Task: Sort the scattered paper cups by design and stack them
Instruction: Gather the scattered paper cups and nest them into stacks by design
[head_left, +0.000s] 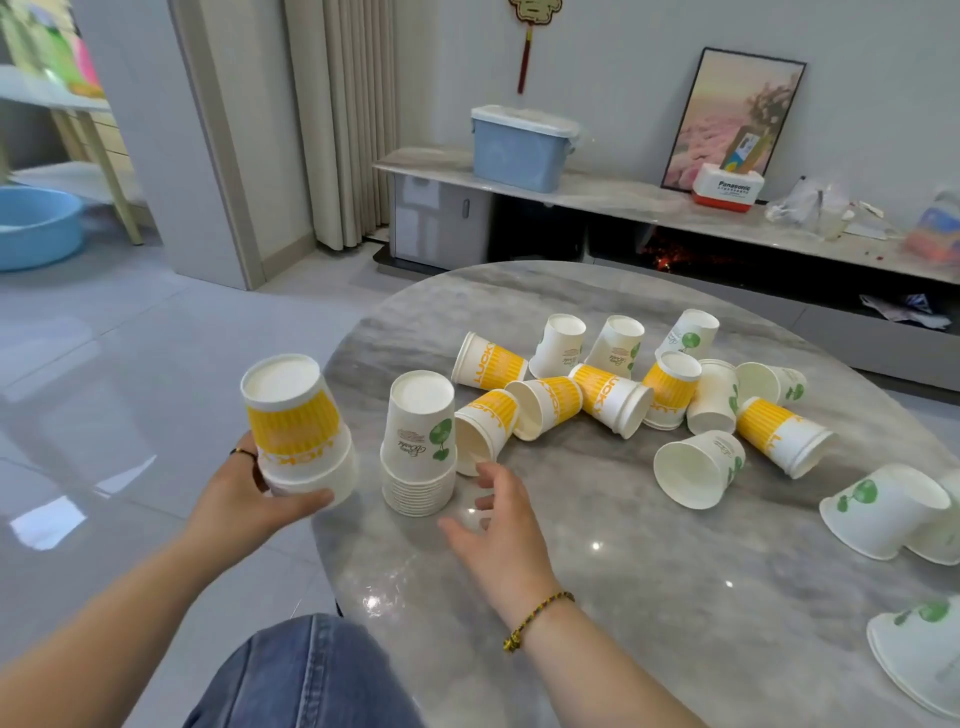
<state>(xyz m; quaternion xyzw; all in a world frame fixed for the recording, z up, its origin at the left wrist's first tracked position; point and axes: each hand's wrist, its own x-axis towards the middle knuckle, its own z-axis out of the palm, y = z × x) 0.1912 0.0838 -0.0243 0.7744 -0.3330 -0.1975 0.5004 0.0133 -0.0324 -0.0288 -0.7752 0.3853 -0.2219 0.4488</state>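
Note:
My left hand (249, 491) grips a small upside-down stack of yellow-striped cups (296, 431) at the table's left edge. Right beside it an upside-down stack of white green-leaf cups (420, 452) stands on the grey marble table (597, 571). My right hand (498, 525) hovers open just right of that stack, fingertips close to a yellow-striped cup (480, 431) lying on its side. Several more yellow-striped cups (610, 397) and green-leaf cups (698, 467) lie scattered across the table's middle and right side.
More green-leaf cups (883, 512) lie at the table's right edge, with a tipped stack (919, 654) at the lower right. Behind the table runs a low cabinet (597, 192) bearing a blue box (522, 148). My jeans-covered knee (301, 675) is below the table's left edge.

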